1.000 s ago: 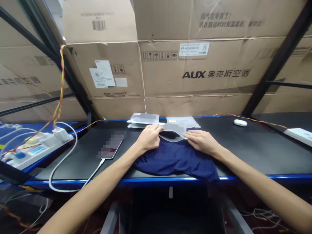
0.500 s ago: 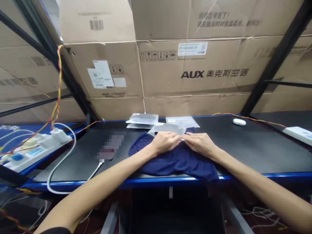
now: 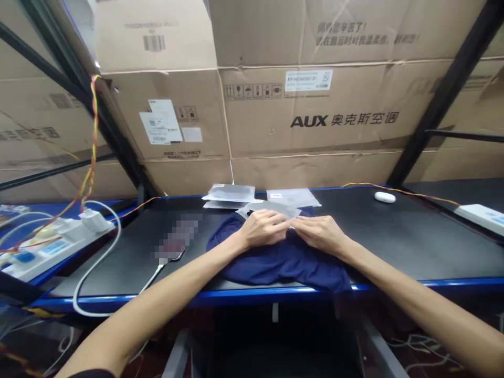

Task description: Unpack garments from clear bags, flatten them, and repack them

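My left hand (image 3: 262, 229) and my right hand (image 3: 321, 233) meet fingertip to fingertip above a bunched navy blue cloth (image 3: 275, 268). Both are closed, pinching the near edge of a frosted plastic bag (image 3: 288, 211) that lies over the cloth. A small white bit shows between the fingertips, too small to name. The cloth is rumpled, and its lower right part reaches the table's front edge. My fingers hide much of the bag's near side.
More frosted bags lie behind, a stack (image 3: 229, 193) at left and another bag (image 3: 293, 197) at right. A phone (image 3: 179, 239) with a white cable (image 3: 118, 231), a white earbud case (image 3: 385, 197) and power strips (image 3: 59, 244) sit around. Cardboard (image 3: 315, 142) stands behind the table.
My hands have shifted slightly left along the bag's edge, with the left fingers curled a little more. The whole view has moved slightly; cloth and bags otherwise look the same.
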The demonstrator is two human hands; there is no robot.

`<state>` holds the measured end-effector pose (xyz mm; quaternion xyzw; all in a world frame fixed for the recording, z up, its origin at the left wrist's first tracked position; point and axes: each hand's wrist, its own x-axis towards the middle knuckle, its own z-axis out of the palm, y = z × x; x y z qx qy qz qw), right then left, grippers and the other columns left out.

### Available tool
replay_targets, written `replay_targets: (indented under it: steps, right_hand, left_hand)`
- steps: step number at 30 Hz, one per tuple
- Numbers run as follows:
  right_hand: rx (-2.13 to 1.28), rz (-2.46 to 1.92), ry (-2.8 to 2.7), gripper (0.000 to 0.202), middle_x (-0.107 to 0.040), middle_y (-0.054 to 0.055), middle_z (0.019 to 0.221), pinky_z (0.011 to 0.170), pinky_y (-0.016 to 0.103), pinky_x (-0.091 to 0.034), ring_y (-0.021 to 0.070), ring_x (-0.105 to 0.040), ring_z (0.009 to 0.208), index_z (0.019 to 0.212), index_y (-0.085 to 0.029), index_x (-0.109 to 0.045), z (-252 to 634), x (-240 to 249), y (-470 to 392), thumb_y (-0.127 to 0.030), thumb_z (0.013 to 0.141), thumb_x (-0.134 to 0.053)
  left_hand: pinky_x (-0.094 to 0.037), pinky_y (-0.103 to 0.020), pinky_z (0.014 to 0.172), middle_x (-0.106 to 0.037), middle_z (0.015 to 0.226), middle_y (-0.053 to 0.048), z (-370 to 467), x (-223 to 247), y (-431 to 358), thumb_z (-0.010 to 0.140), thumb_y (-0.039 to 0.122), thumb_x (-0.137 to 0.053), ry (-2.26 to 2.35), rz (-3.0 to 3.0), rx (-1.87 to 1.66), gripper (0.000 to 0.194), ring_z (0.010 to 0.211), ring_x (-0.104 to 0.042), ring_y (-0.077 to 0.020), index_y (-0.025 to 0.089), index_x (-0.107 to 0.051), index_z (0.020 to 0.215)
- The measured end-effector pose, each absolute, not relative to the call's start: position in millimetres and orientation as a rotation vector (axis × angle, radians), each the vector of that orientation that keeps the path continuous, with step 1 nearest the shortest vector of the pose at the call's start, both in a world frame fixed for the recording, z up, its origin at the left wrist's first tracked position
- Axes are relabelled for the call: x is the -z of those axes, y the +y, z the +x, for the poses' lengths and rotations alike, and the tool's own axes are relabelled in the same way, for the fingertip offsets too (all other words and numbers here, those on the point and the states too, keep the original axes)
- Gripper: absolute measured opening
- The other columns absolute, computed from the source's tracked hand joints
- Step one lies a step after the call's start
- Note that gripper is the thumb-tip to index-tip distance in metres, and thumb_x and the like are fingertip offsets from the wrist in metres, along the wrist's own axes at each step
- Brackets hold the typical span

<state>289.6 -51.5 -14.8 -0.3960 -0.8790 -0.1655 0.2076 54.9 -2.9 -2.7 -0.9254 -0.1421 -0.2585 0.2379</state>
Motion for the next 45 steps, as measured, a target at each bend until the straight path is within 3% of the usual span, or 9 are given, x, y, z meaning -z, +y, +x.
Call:
replay_targets:
  steps: [4,15,20,24,28,33,37,40,45]
  right_hand:
    - [0.487,-1.072,-2.445,0.032,-0.075,0.006,0.114,0.086,0.032,-0.059,0.0214,-0.071,0.105,0.117,-0.022,-0.071,296,13,-51,-0.019,0.099,-0.043]
    - [0.414,-1.012,-2.470,0.033,-0.073,0.005,0.116,0.090,0.035,-0.059,0.0212,-0.072,0.103,0.118,-0.022,-0.071,332,10,-57,-0.019,0.097,-0.046]
    - [0.404,-0.941,-2.447,0.031,-0.074,0.005,0.114,0.086,0.030,-0.060,0.0194,-0.074,0.097,0.116,-0.021,-0.071,334,14,-58,-0.018,0.097,-0.048]
    - [0.425,-0.860,-2.387,0.030,-0.075,0.003,0.112,0.081,0.027,-0.062,0.0190,-0.075,0.091,0.116,-0.023,-0.071,331,16,-56,-0.017,0.095,-0.050]
    - [0.439,-0.800,-2.361,0.030,-0.075,0.002,0.112,0.080,0.027,-0.063,0.0191,-0.076,0.090,0.116,-0.023,-0.071,329,16,-56,-0.015,0.095,-0.050]
    - [0.519,-0.803,-2.310,0.029,-0.077,0.002,0.106,0.079,0.022,-0.061,0.0169,-0.076,0.086,0.114,-0.024,-0.071,326,14,-59,-0.015,0.095,-0.051]
    - [0.582,-0.927,-2.147,0.034,-0.079,0.003,0.098,0.072,0.022,-0.060,0.0168,-0.076,0.074,0.128,-0.022,-0.065,322,11,-63,-0.021,0.095,-0.056]
    - [0.538,-0.953,-2.167,0.037,-0.078,0.003,0.102,0.074,0.023,-0.060,0.0169,-0.076,0.076,0.132,-0.022,-0.062,318,11,-64,-0.024,0.095,-0.057]
    - [0.470,-0.925,-2.236,0.033,-0.073,0.002,0.118,0.086,0.025,-0.060,0.0181,-0.074,0.095,0.125,-0.024,-0.067,316,15,-62,-0.021,0.095,-0.054]
  left_hand:
    - [-0.050,-0.032,0.080,-0.071,0.097,-0.005,39,-3,5,0.096,0.024,-0.048,-0.371,-2.525,0.668,0.020,0.090,-0.065,-0.0183,0.021,-0.067,0.094]
    - [-0.051,-0.031,0.085,-0.069,0.101,-0.007,-36,-28,8,0.095,0.020,-0.047,-0.456,-2.520,0.447,0.018,0.100,-0.063,-0.0199,0.018,-0.064,0.094]
    - [-0.052,-0.033,0.087,-0.068,0.102,-0.008,-41,-28,0,0.087,0.015,-0.052,-0.567,-2.573,0.483,0.014,0.103,-0.062,-0.0221,0.018,-0.064,0.093]
    - [-0.044,-0.041,0.106,-0.058,0.130,-0.013,-12,-25,-8,0.081,0.020,-0.058,-0.691,-2.655,0.540,0.042,0.127,-0.051,-0.0280,0.016,-0.057,0.123]
    - [-0.038,-0.046,0.112,-0.044,0.150,-0.016,30,-16,-10,0.080,0.021,-0.062,-0.812,-2.644,0.430,0.071,0.139,-0.040,-0.0330,0.016,-0.039,0.146]
    - [-0.047,-0.042,0.104,-0.057,0.140,-0.011,55,-11,-14,0.085,0.017,-0.058,-0.973,-2.585,0.321,0.058,0.124,-0.057,-0.0305,0.020,-0.048,0.142]
    - [-0.046,-0.040,0.105,-0.059,0.139,-0.010,44,-29,-14,0.085,0.018,-0.058,-0.996,-2.510,0.541,0.056,0.124,-0.057,-0.0292,0.019,-0.051,0.141]
    - [-0.046,-0.038,0.104,-0.062,0.136,-0.008,25,-49,-3,0.085,0.017,-0.057,-1.146,-2.456,0.723,0.054,0.123,-0.059,-0.0274,0.022,-0.055,0.139]
    - [-0.053,-0.029,0.077,-0.077,0.097,-0.003,-7,-71,12,0.089,0.035,-0.059,-1.477,-2.467,1.074,0.036,0.087,-0.071,-0.0227,0.025,-0.068,0.122]
